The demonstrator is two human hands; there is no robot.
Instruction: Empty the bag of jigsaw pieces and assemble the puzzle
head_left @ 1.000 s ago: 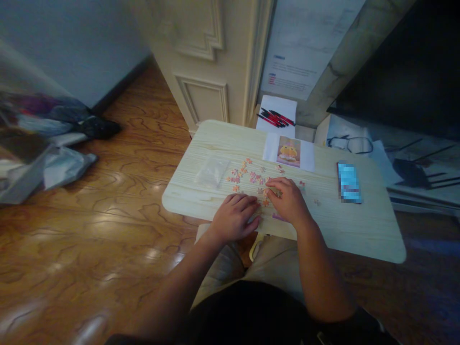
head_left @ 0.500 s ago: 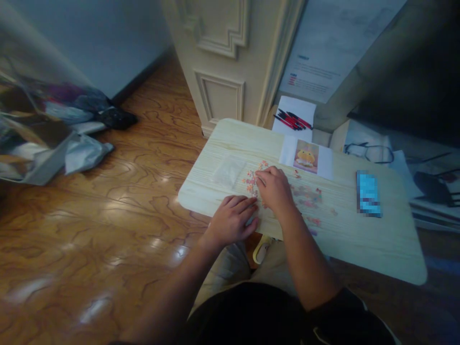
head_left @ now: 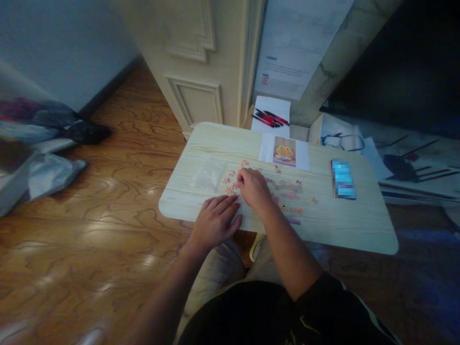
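Small pinkish-orange jigsaw puzzle pieces (head_left: 230, 181) lie loose on the pale wood-grain table (head_left: 345, 223). My right hand (head_left: 253, 189) is over their right side, thumb and fingertips pinched together; whatever is between them is too small to make out. Palm down at the near table edge, my left hand (head_left: 217, 220) has its fingers stretched out, fingertips beside the nearest loose pieces. A partly joined puzzle section (head_left: 289, 187) lies right of my right hand, partly hidden by that hand and forearm. Beyond it is a sheet with a printed picture (head_left: 285, 152) of a yellow figure.
A clear plastic bag (head_left: 209, 175) lies left of the pieces. A phone (head_left: 343, 179) rests at the table's right. Red and black pens (head_left: 270, 118) are on paper behind the table. Glasses (head_left: 343, 142) lie on a surface at the back right. Bags (head_left: 53, 175) sit on the floor at left.
The view has swung to the right, so the table and its contents appear further left. My right fingers have curled in more among the pieces. My left hand keeps its place at the edge.
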